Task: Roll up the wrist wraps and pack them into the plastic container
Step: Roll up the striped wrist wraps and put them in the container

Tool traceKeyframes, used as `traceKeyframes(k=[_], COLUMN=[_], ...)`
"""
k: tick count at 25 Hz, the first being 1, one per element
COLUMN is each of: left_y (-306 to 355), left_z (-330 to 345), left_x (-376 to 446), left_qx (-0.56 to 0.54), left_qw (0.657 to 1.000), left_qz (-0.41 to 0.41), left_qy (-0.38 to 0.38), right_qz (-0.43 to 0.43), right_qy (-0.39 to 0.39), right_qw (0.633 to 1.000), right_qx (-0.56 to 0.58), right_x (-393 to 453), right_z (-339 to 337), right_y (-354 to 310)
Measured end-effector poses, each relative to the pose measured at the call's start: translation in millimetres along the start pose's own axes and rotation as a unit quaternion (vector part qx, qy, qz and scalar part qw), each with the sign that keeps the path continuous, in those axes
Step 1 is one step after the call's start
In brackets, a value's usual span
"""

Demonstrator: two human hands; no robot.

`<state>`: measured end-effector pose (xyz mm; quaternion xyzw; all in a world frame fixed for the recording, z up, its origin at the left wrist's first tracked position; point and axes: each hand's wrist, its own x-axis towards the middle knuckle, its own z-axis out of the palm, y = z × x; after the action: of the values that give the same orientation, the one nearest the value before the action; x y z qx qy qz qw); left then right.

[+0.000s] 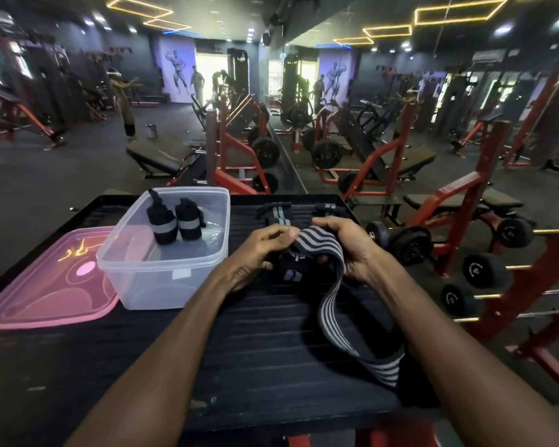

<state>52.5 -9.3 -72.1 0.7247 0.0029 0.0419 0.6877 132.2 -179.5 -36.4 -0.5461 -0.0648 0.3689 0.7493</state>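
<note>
The left hand (259, 253) curls its fingers and thumb round the black end of a long black-and-grey striped elastic wrist wrap (331, 285), just above the bench, while the right hand (342, 246) pinches the strap's upper fold from the other side. The free tail droops over the black ribbed bench (255, 366) towards the near edge. The strap looks light, soft and floppy, so it will probably sag and unwind unless it is kept taut; holding the started end firmly and feeding the tail in seems the surest grip.

To the left stands the clear rectangular plastic container (162, 285), holding two rolled black wraps with grey bands (175, 222) upright. Its translucent pink lid (46, 291) lies beside it, off. More unrolled black-and-grey wraps (278, 214) lie just beyond the hands. Nothing blocks the way to the container.
</note>
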Motion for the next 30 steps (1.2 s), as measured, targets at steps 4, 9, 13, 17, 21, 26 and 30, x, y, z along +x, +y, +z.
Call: traceKeyframes(k=[4,9,13,17,21,26,30], left_y=[6,13,7,6,13,14,18], left_z=[6,2,1,5,7,1,10], left_x=[-1,0,-1,3,11,12,11], left_qx=[-0.009,-0.027,0.054,0.057,0.037,-0.038,-0.111], left_qw=[1.0,0.999,0.997,0.994,0.983,0.974,0.98], left_qz=[0.002,-0.021,-0.056,-0.023,0.016,0.029,0.008], left_qy=[0.014,0.036,0.018,0.086,0.181,0.223,0.162], right_qz=[-0.027,-0.025,-0.077,-0.099,-0.088,-0.134,-0.158], right_qy=[-0.007,0.001,0.033,-0.013,-0.05,-0.013,0.037], right_qw=[0.999,0.999,0.993,0.984,0.994,0.99,0.985], right_qx=[-0.032,0.031,0.088,0.145,0.035,-0.036,-0.063], right_x=[10,21,22,18,23,18,19], right_z=[3,2,-14,-17,2,10,7], right_y=[-2,11,-1,-2,18,17,15])
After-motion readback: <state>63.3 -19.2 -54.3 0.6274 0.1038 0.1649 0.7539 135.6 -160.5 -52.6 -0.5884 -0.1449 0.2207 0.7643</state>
